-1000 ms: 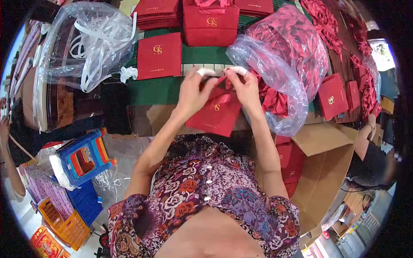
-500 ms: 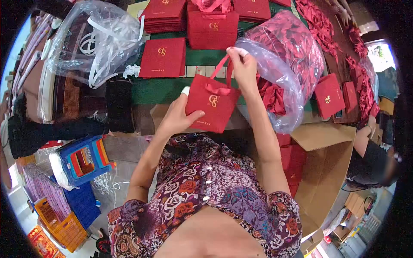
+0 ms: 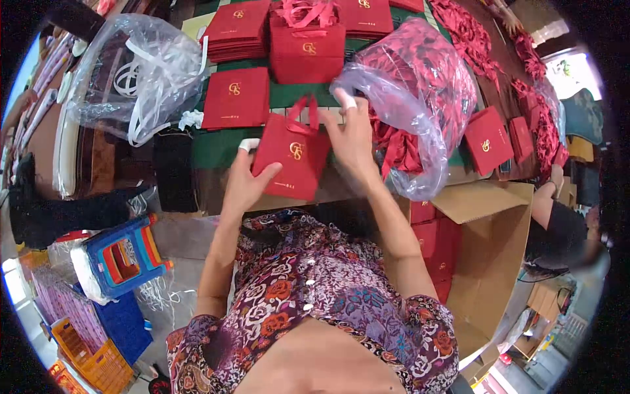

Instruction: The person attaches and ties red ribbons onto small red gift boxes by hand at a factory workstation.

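Observation:
My left hand [image 3: 246, 184] grips the lower left side of a small red gift bag [image 3: 295, 167], with the thumb across its front. Gold lettering marks the bag, and its red ribbon handle [image 3: 302, 117] stands up over the top edge. My right hand [image 3: 354, 138] is just right of the bag's upper corner, fingers apart and holding nothing. White wraps cover a fingertip on each hand. Beyond my right hand, a clear plastic sack [image 3: 426, 118] full of red ribbon lies with its mouth toward me.
Flat red bags [image 3: 235, 98] lie in stacks at the back, beside a bag with ribbons [image 3: 307, 56] on top. A clear bag of white straps [image 3: 141, 79] sits left. An open cardboard box [image 3: 492, 243] holding red bags stands right, near another person's arm [image 3: 545, 207].
My right hand has let go of the ribbon handle and opened. The handle has dropped lower over the bag, which my left hand still holds.

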A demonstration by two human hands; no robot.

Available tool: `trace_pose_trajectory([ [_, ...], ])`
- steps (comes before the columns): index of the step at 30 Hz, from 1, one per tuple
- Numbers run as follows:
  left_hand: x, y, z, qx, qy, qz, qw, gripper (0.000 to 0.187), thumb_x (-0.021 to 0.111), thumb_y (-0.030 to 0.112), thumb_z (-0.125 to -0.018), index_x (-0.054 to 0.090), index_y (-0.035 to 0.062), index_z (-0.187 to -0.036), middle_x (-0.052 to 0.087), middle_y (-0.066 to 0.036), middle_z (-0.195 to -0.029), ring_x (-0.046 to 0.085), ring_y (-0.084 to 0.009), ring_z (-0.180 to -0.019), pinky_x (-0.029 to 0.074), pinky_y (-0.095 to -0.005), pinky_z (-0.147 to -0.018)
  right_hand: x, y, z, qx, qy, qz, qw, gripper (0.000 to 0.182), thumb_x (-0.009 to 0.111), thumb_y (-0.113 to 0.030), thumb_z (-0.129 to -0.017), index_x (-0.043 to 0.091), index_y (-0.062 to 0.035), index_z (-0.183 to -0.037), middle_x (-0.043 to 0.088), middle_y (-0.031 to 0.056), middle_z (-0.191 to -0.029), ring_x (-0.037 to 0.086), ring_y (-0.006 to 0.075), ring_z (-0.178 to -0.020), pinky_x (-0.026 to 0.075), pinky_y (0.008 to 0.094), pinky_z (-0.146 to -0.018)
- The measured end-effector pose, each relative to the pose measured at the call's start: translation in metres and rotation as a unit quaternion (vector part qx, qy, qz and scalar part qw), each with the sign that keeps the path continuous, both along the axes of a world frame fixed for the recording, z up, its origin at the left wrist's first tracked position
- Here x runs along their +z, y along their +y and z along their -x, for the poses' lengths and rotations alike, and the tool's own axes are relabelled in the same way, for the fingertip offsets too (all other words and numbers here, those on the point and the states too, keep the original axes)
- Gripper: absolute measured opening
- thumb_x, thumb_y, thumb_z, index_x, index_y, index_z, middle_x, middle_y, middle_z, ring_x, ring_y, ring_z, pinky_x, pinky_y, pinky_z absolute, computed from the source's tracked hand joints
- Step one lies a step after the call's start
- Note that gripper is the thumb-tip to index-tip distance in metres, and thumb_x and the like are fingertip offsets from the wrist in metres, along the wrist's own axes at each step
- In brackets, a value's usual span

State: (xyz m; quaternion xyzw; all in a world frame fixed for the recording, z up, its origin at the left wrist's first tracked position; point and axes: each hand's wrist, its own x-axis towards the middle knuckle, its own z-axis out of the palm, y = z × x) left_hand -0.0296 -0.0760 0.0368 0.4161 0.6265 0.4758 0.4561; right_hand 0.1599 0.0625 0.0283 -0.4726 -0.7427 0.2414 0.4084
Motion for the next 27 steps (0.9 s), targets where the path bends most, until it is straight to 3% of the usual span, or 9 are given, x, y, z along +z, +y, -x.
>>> trace_pose_trajectory([
  [3, 0.010, -0.001, 0.002, -0.004, 0.012, 0.034, 0.999, 0.048, 0.072, 0.008, -0.088, 0.049, -0.0002, -0.129, 0.067, -0.016, -0.117, 0.065, -0.0173, -0.107, 0.052, -0.0330, -0.090, 0.035, -0.033, 0.007, 0.061, 0.031, 0.147, 0.987, 0.043, 0.069, -0.026, -0.094, 0.058, -0.0040, -0.129, 0.057, 0.0158, -0.108, 0.061, 0.0249, -0.091, 0.051, 0.0366, -0.079],
  [5, 0.018, -0.004, -0.005, -0.073, 0.105, -0.094, 0.987, 0.056, 0.074, 0.011, -0.085, 0.049, 0.0003, -0.133, 0.066, -0.019, -0.119, 0.064, -0.0222, -0.111, 0.050, -0.0369, -0.094, 0.027, -0.036, 0.014, 0.114, 0.086, 0.164, 0.976, 0.046, 0.066, -0.030, -0.097, 0.055, -0.0040, -0.133, 0.059, 0.0143, -0.115, 0.060, 0.0195, -0.095, 0.050, 0.0344, -0.081],
  [7, 0.046, -0.010, -0.012, -0.104, 0.128, -0.070, 0.984, 0.063, 0.072, 0.004, -0.083, 0.046, 0.0003, -0.140, 0.058, -0.016, -0.129, 0.056, -0.0241, -0.121, 0.041, -0.0371, -0.106, 0.011, -0.035, 0.020, 0.117, 0.097, 0.138, 0.979, 0.049, 0.063, -0.032, -0.099, 0.052, -0.0038, -0.137, 0.059, 0.0103, -0.120, 0.058, 0.0159, -0.100, 0.049, 0.0320, -0.086],
  [9, 0.073, -0.010, -0.026, -0.130, 0.294, -0.131, 0.938, 0.074, 0.079, 0.015, -0.074, 0.046, 0.0006, -0.139, 0.055, -0.020, -0.128, 0.056, -0.0328, -0.120, 0.042, -0.0404, -0.105, 0.022, -0.035, 0.022, 0.151, 0.229, 0.296, 0.915, 0.047, 0.060, -0.029, -0.100, 0.050, -0.0040, -0.139, 0.060, 0.0068, -0.117, 0.056, 0.0160, -0.102, 0.047, 0.0301, -0.091],
  [11, 0.065, -0.009, -0.038, -0.125, 0.313, -0.131, 0.932, 0.082, 0.083, 0.025, -0.066, 0.047, 0.0015, -0.136, 0.051, -0.021, -0.125, 0.052, -0.0397, -0.118, 0.041, -0.0446, -0.103, 0.029, -0.038, 0.017, 0.157, 0.250, 0.323, 0.899, 0.043, 0.057, -0.025, -0.101, 0.052, -0.0031, -0.137, 0.061, 0.0060, -0.114, 0.056, 0.0169, -0.100, 0.046, 0.0302, -0.091],
  [15, 0.036, -0.005, -0.059, -0.115, 0.428, -0.112, 0.889, 0.085, 0.087, 0.040, -0.064, 0.048, 0.0022, -0.130, 0.049, -0.019, -0.119, 0.049, -0.0396, -0.108, 0.041, -0.0491, -0.095, 0.027, -0.038, -0.004, 0.152, 0.153, 0.311, 0.926, 0.036, 0.057, -0.021, -0.100, 0.056, -0.0062, -0.133, 0.062, 0.0109, -0.105, 0.060, 0.0186, -0.097, 0.048, 0.0348, -0.087],
  [18, 0.021, 0.001, -0.077, -0.165, 0.448, -0.053, 0.877, 0.095, 0.090, 0.050, -0.059, 0.050, 0.0017, -0.129, 0.048, -0.019, -0.120, 0.048, -0.0383, -0.110, 0.041, -0.0488, -0.096, 0.029, -0.031, -0.036, 0.009, -0.119, 0.076, 0.990, 0.024, 0.069, -0.017, -0.091, 0.065, -0.0069, -0.113, 0.061, 0.0168, -0.101, 0.063, 0.0376, -0.089, 0.051, 0.0434, -0.080],
  [21, -0.002, 0.005, -0.090, -0.171, 0.447, -0.070, 0.875, 0.097, 0.092, 0.048, -0.054, 0.052, 0.0002, -0.128, 0.050, -0.016, -0.120, 0.047, -0.0360, -0.112, 0.042, -0.0472, -0.096, 0.023, -0.024, -0.069, -0.044, -0.273, -0.058, 0.959, 0.030, 0.074, -0.009, -0.080, 0.068, -0.0098, -0.109, 0.061, 0.0121, -0.104, 0.059, 0.0347, -0.097, 0.051, 0.0447, -0.079],
  [27, -0.014, 0.005, -0.091, -0.171, 0.413, -0.095, 0.889, 0.094, 0.092, 0.043, -0.057, 0.052, -0.0003, -0.131, 0.049, -0.018, -0.125, 0.047, -0.0378, -0.115, 0.041, -0.0468, -0.099, -0.006, -0.009, -0.086, -0.057, -0.324, -0.047, 0.943, 0.015, 0.071, -0.009, -0.082, 0.068, -0.0059, -0.097, 0.059, 0.0149, -0.095, 0.057, 0.0364, -0.094, 0.049, 0.0460, -0.080],
])
